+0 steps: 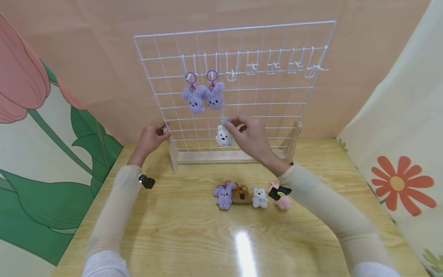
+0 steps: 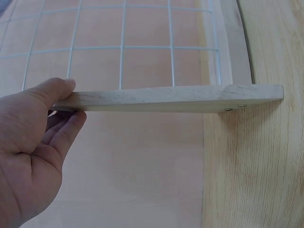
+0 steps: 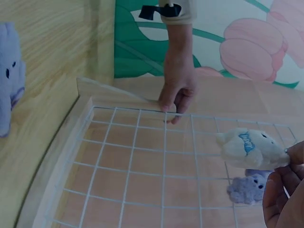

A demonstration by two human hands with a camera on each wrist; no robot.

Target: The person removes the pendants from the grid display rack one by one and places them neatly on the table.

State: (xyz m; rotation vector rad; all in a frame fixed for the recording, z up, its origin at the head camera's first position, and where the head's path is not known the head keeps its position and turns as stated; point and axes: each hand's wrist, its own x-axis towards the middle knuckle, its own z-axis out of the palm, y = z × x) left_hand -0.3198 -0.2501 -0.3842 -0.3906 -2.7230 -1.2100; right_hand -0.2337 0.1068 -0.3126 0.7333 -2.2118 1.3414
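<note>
My right hand (image 1: 252, 136) pinches a white plush keychain (image 1: 224, 136) near its top, in front of the white wire grid rack (image 1: 256, 96). In the right wrist view the same white plush (image 3: 251, 148) shows a blue patch, and the right fingers (image 3: 280, 190) hold its head end. My left hand (image 1: 150, 139) grips the top of the rack's left wooden side support (image 1: 173, 154); the left wrist view has the thumb above and the fingers below the wood (image 2: 166, 97). Two purple plush keychains (image 1: 195, 102) hang from hooks at the rack's left.
Several empty white hooks (image 1: 252, 68) line the grid to the right. On the wooden table (image 1: 166, 231) lie a purple plush (image 1: 225, 196), a brown plush (image 1: 241, 196), a white plush (image 1: 259, 198) and a pink plush (image 1: 283, 202), partly hidden by the right wrist's camera.
</note>
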